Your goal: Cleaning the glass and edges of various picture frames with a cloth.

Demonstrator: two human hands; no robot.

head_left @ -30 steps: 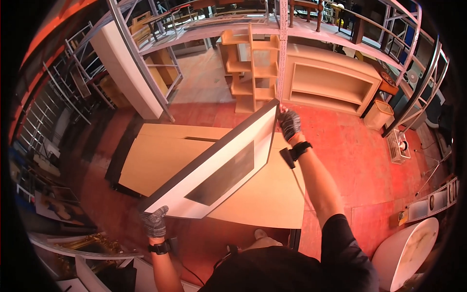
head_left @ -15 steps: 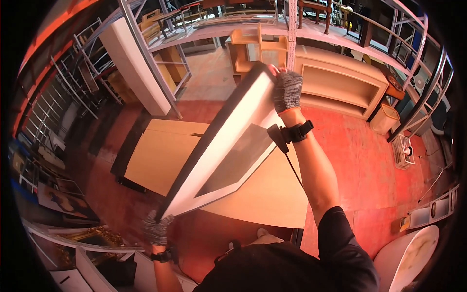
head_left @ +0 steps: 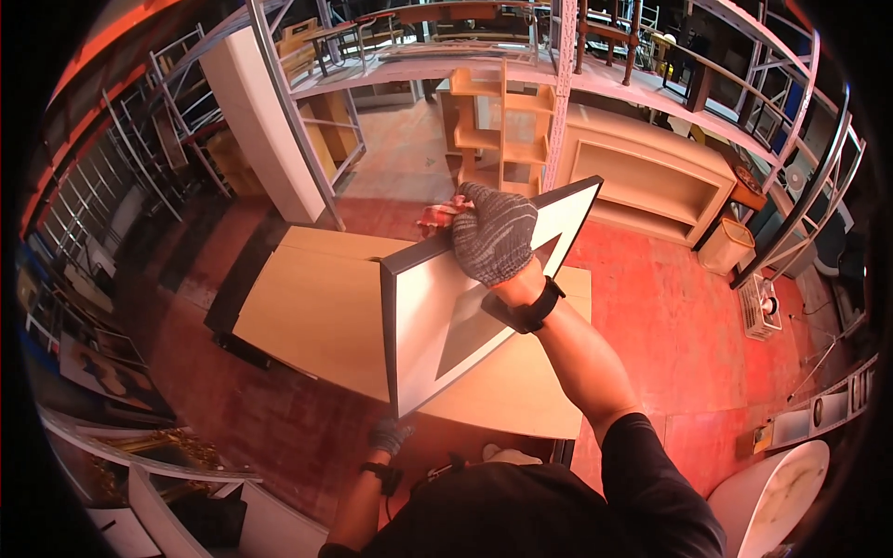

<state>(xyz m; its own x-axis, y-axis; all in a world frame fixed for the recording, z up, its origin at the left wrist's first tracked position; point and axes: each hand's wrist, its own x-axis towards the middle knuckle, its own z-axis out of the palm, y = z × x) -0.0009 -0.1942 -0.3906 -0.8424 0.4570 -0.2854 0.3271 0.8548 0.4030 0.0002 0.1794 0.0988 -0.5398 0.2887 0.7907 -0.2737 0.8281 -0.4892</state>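
A framed picture (head_left: 420,339) with a thin dark frame, a wide white border and a grey middle stands tilted over the tan board. My right hand (head_left: 496,232), in a grey knitted glove, is closed over its upper edge. A crumpled red and white cloth (head_left: 445,214) shows at the fingers of that hand. My left hand (head_left: 389,435), gloved too, is just below the frame's lower near corner. Its fingers are dark and blurred, and I cannot tell whether they grip the frame. Large tan boards (head_left: 321,307) lie below the picture, partly hidden by it.
A pale low cabinet (head_left: 642,172) and a small wooden shelf unit (head_left: 502,139) stand ahead under a metal rack (head_left: 560,84). A tan bin (head_left: 726,246) and a white crate (head_left: 761,307) are at the right. A round white top (head_left: 777,498) leans at the near right.
The framed picture has turned and come lower. My right hand moved down and left along its upper edge. My left hand moved right, staying near the frame's lower part.
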